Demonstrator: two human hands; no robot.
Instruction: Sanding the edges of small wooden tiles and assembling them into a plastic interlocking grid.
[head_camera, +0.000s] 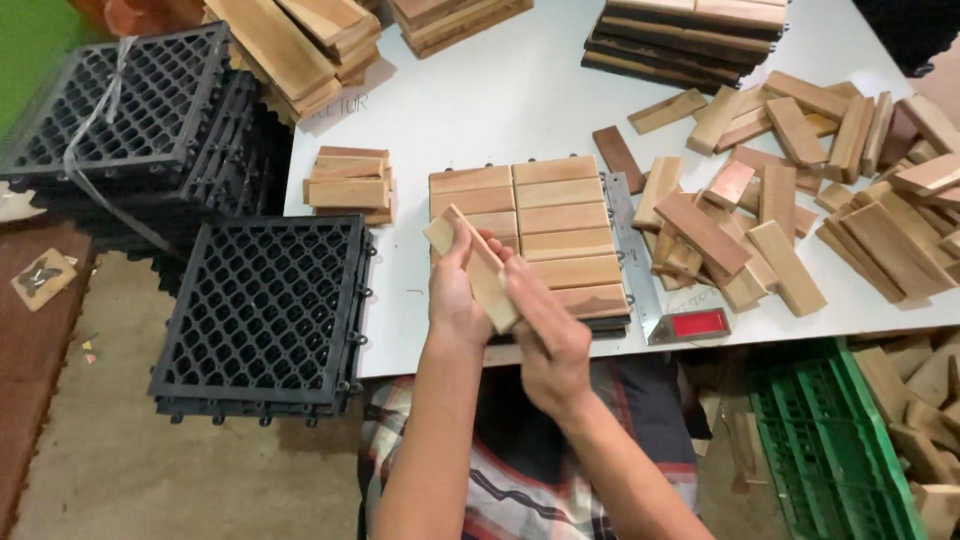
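Observation:
My left hand and my right hand together hold a short pale wooden slat, tilted, above the near left part of a square tile of wooden slats lying on the white table. The left hand grips the slat from the left side. Fingers of the right hand close on its lower end. A metal square ruler with a red handle lies along the tile's right edge.
A heap of loose wooden slats covers the table's right side. A small stack of slats sits left of the tile. Black plastic grid bases are stacked at left. Finished tile stacks stand at the back. A green crate is below right.

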